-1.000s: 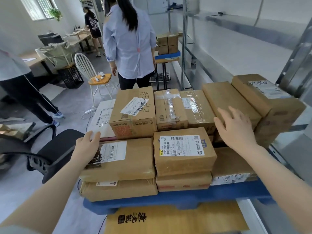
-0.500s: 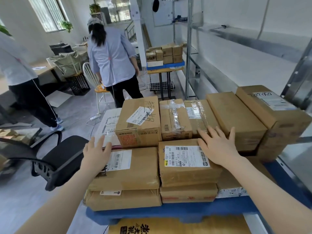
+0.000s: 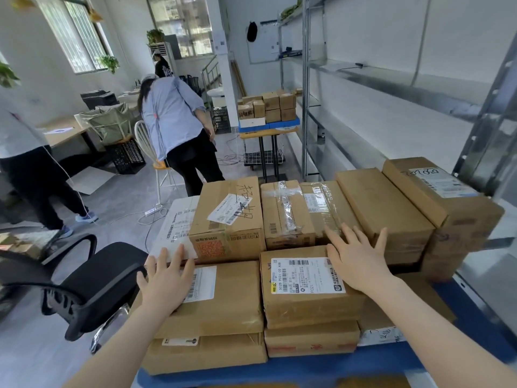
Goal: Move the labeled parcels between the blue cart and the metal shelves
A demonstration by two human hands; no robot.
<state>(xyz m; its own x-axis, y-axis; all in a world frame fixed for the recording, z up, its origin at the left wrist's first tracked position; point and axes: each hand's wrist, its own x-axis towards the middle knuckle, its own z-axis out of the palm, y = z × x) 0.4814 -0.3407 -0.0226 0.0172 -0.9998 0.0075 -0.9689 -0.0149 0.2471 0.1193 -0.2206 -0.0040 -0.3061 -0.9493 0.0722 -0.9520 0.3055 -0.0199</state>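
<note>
Several brown labeled parcels are stacked on the blue cart in front of me. My left hand lies flat, fingers spread, on the near-left parcel, partly over its white label. My right hand rests flat with fingers apart on the far right corner of the middle parcel, fingertips touching the taped parcel behind it. Neither hand grips anything. The metal shelves stand to the right, their boards bare.
A black office chair sits close to the cart's left side. A person in a light blue shirt bends over ahead, beside a white chair. Another person's legs are at the left. A second stand with small boxes stands farther back.
My right hand came back and left from the far right parcel onto the middle parcel. My left hand slid from the parcel's left edge onto its top. My view rose; the person ahead bent over.
</note>
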